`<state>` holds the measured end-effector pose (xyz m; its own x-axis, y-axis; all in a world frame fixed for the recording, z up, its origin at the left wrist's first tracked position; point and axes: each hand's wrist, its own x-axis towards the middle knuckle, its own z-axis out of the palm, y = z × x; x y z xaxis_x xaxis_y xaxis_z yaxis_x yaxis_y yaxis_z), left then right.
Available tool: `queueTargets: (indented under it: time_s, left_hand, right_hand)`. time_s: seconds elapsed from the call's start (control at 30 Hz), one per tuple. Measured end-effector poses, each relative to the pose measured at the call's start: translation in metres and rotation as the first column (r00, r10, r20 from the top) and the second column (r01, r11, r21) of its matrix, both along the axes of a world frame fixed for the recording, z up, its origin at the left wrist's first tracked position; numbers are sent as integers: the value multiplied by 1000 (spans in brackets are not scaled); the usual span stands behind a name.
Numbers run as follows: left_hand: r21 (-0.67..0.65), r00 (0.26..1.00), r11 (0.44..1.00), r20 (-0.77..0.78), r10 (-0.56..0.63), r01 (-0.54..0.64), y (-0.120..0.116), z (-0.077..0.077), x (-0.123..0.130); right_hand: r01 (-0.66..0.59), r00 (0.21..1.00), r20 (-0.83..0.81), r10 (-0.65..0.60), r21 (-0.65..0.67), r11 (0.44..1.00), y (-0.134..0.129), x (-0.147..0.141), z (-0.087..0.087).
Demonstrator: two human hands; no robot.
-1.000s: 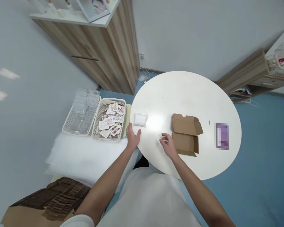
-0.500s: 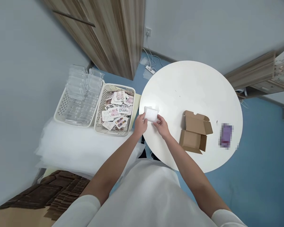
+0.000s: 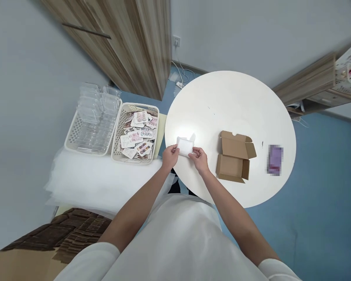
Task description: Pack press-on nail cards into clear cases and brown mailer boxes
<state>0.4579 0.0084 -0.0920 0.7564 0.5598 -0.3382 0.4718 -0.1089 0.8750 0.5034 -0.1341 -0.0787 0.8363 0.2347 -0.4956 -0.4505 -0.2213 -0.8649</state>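
A small white packet wrapped in foam sheet [image 3: 185, 146] is held low over the left side of the round white table [image 3: 236, 97]. My left hand [image 3: 170, 157] pinches its left edge, and my right hand [image 3: 200, 159] grips the lower right corner. A loose flap of the wrap sticks up at the packet's upper right. What lies inside the wrap is hidden. To the right of my hands, an open brown cardboard box [image 3: 233, 158] stands on the table with its lid folded back.
Left of the table are a basket of carded items in blister packs [image 3: 136, 136], a basket of clear plastic trays [image 3: 90, 128] and a stack of white foam sheets [image 3: 99, 183]. Flattened cardboard [image 3: 73, 234] lies lower left. A blurred purple object [image 3: 275, 160] rests at the table's right.
The view has shifted slightly, so the table and baskets appear further left. A flap of the wrap now stands up at the packet's upper right; both hands still hold it.
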Motion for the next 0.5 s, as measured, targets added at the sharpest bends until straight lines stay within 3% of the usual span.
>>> queueTargets:
  time_s: [0.13, 0.27, 0.4, 0.5]
  left_hand:
    - [14, 997, 999, 56, 44, -45, -23, 22, -5]
    - [4, 988, 1000, 157, 11, -12, -60, 45, -5]
    - [14, 962, 993, 247, -118, 118, -111, 60, 1]
    - [68, 941, 965, 216, -261, 252, -152, 63, 8]
  right_hand:
    - [-7, 999, 39, 6, 21, 1000, -18, -1, 13]
    - [17, 994, 108, -22, 46, 999, -54, -2, 31]
    - [79, 971, 224, -80, 12, 997, -110, -3, 46]
    - [117, 953, 291, -83, -101, 988, -155, -2, 49]
